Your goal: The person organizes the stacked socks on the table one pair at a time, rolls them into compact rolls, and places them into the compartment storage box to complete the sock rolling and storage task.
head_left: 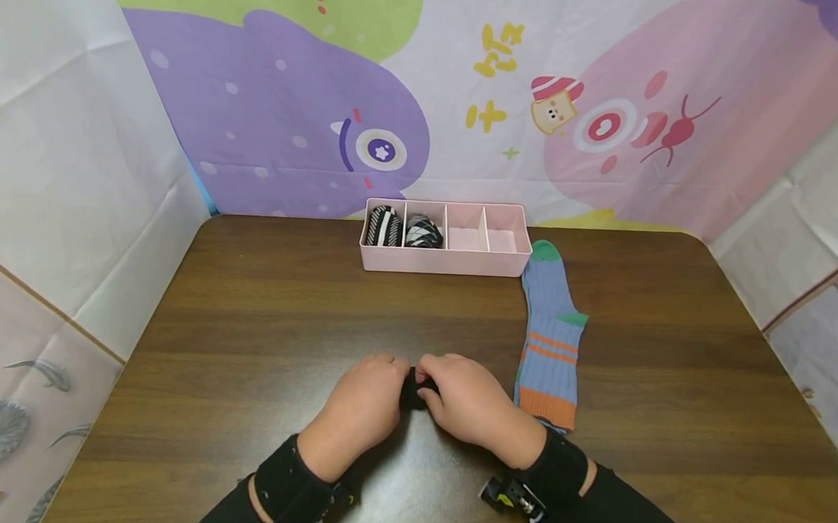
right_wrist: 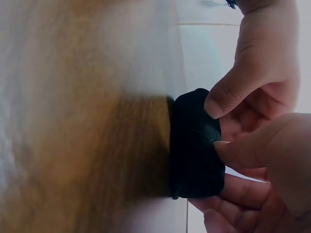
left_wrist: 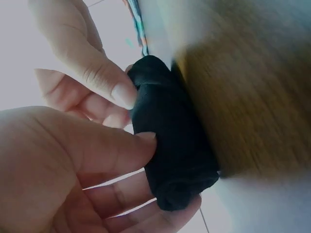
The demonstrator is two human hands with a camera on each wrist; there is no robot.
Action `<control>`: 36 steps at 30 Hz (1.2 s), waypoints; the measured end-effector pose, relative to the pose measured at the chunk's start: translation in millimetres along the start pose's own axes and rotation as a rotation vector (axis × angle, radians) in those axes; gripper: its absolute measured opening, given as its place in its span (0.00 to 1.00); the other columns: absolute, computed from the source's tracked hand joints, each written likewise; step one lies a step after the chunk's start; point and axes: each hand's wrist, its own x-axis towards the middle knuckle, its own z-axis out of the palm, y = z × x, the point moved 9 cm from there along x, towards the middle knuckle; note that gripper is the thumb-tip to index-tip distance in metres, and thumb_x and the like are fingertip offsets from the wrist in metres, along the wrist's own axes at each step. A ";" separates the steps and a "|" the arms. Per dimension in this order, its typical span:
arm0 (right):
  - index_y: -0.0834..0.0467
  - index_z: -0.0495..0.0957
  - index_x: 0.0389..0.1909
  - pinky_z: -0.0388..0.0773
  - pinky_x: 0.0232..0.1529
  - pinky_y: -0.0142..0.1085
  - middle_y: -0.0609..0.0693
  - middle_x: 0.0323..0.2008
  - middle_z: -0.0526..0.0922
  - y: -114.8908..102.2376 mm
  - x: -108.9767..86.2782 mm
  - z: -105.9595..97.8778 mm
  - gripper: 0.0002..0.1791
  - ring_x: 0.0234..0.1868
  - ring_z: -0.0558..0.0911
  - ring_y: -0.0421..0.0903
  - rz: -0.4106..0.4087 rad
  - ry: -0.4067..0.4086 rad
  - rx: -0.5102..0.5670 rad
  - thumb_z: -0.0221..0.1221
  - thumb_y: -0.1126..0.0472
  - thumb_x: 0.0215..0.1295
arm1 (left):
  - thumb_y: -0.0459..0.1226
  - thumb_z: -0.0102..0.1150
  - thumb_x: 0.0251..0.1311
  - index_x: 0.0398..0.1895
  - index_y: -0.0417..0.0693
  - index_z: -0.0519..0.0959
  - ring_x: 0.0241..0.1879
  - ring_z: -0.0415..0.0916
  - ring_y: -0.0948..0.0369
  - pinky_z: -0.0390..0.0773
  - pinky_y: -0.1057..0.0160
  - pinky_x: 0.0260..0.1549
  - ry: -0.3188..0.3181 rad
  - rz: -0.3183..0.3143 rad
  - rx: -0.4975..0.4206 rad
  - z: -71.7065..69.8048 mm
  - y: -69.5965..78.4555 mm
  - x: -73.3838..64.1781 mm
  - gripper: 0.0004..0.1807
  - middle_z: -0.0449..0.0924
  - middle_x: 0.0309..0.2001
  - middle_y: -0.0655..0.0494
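Observation:
A rolled black sock (head_left: 412, 393) lies at the near middle of the table between both hands. My left hand (head_left: 364, 404) grips its left end; in the left wrist view the thumb presses on the rolled sock (left_wrist: 170, 126) and the fingers curl beneath it. On the other end, my right hand (head_left: 469, 400) pinches the roll between thumb and fingers. The right wrist view shows both thumbs on the near side of the black roll (right_wrist: 197, 150), its lower side close to the tabletop. The fingertips behind the roll are partly hidden.
A pink four-section box (head_left: 442, 262) stands at the table's back edge. Its two left compartments hold a striped rolled sock (head_left: 385, 226) and a black, grey and white one (head_left: 423, 233). Blue socks (head_left: 552, 287) with orange bands and green patches lie flat at the right.

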 end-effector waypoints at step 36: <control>0.51 0.80 0.47 0.77 0.50 0.40 0.45 0.45 0.83 6.4 2.8 4.8 0.12 0.49 0.78 0.44 -0.034 -0.008 -0.014 0.64 0.56 0.63 | 0.37 0.64 0.53 0.41 0.44 0.82 0.38 0.75 0.57 0.79 0.58 0.40 0.018 0.089 0.078 1.5 2.9 0.6 0.12 0.77 0.37 0.54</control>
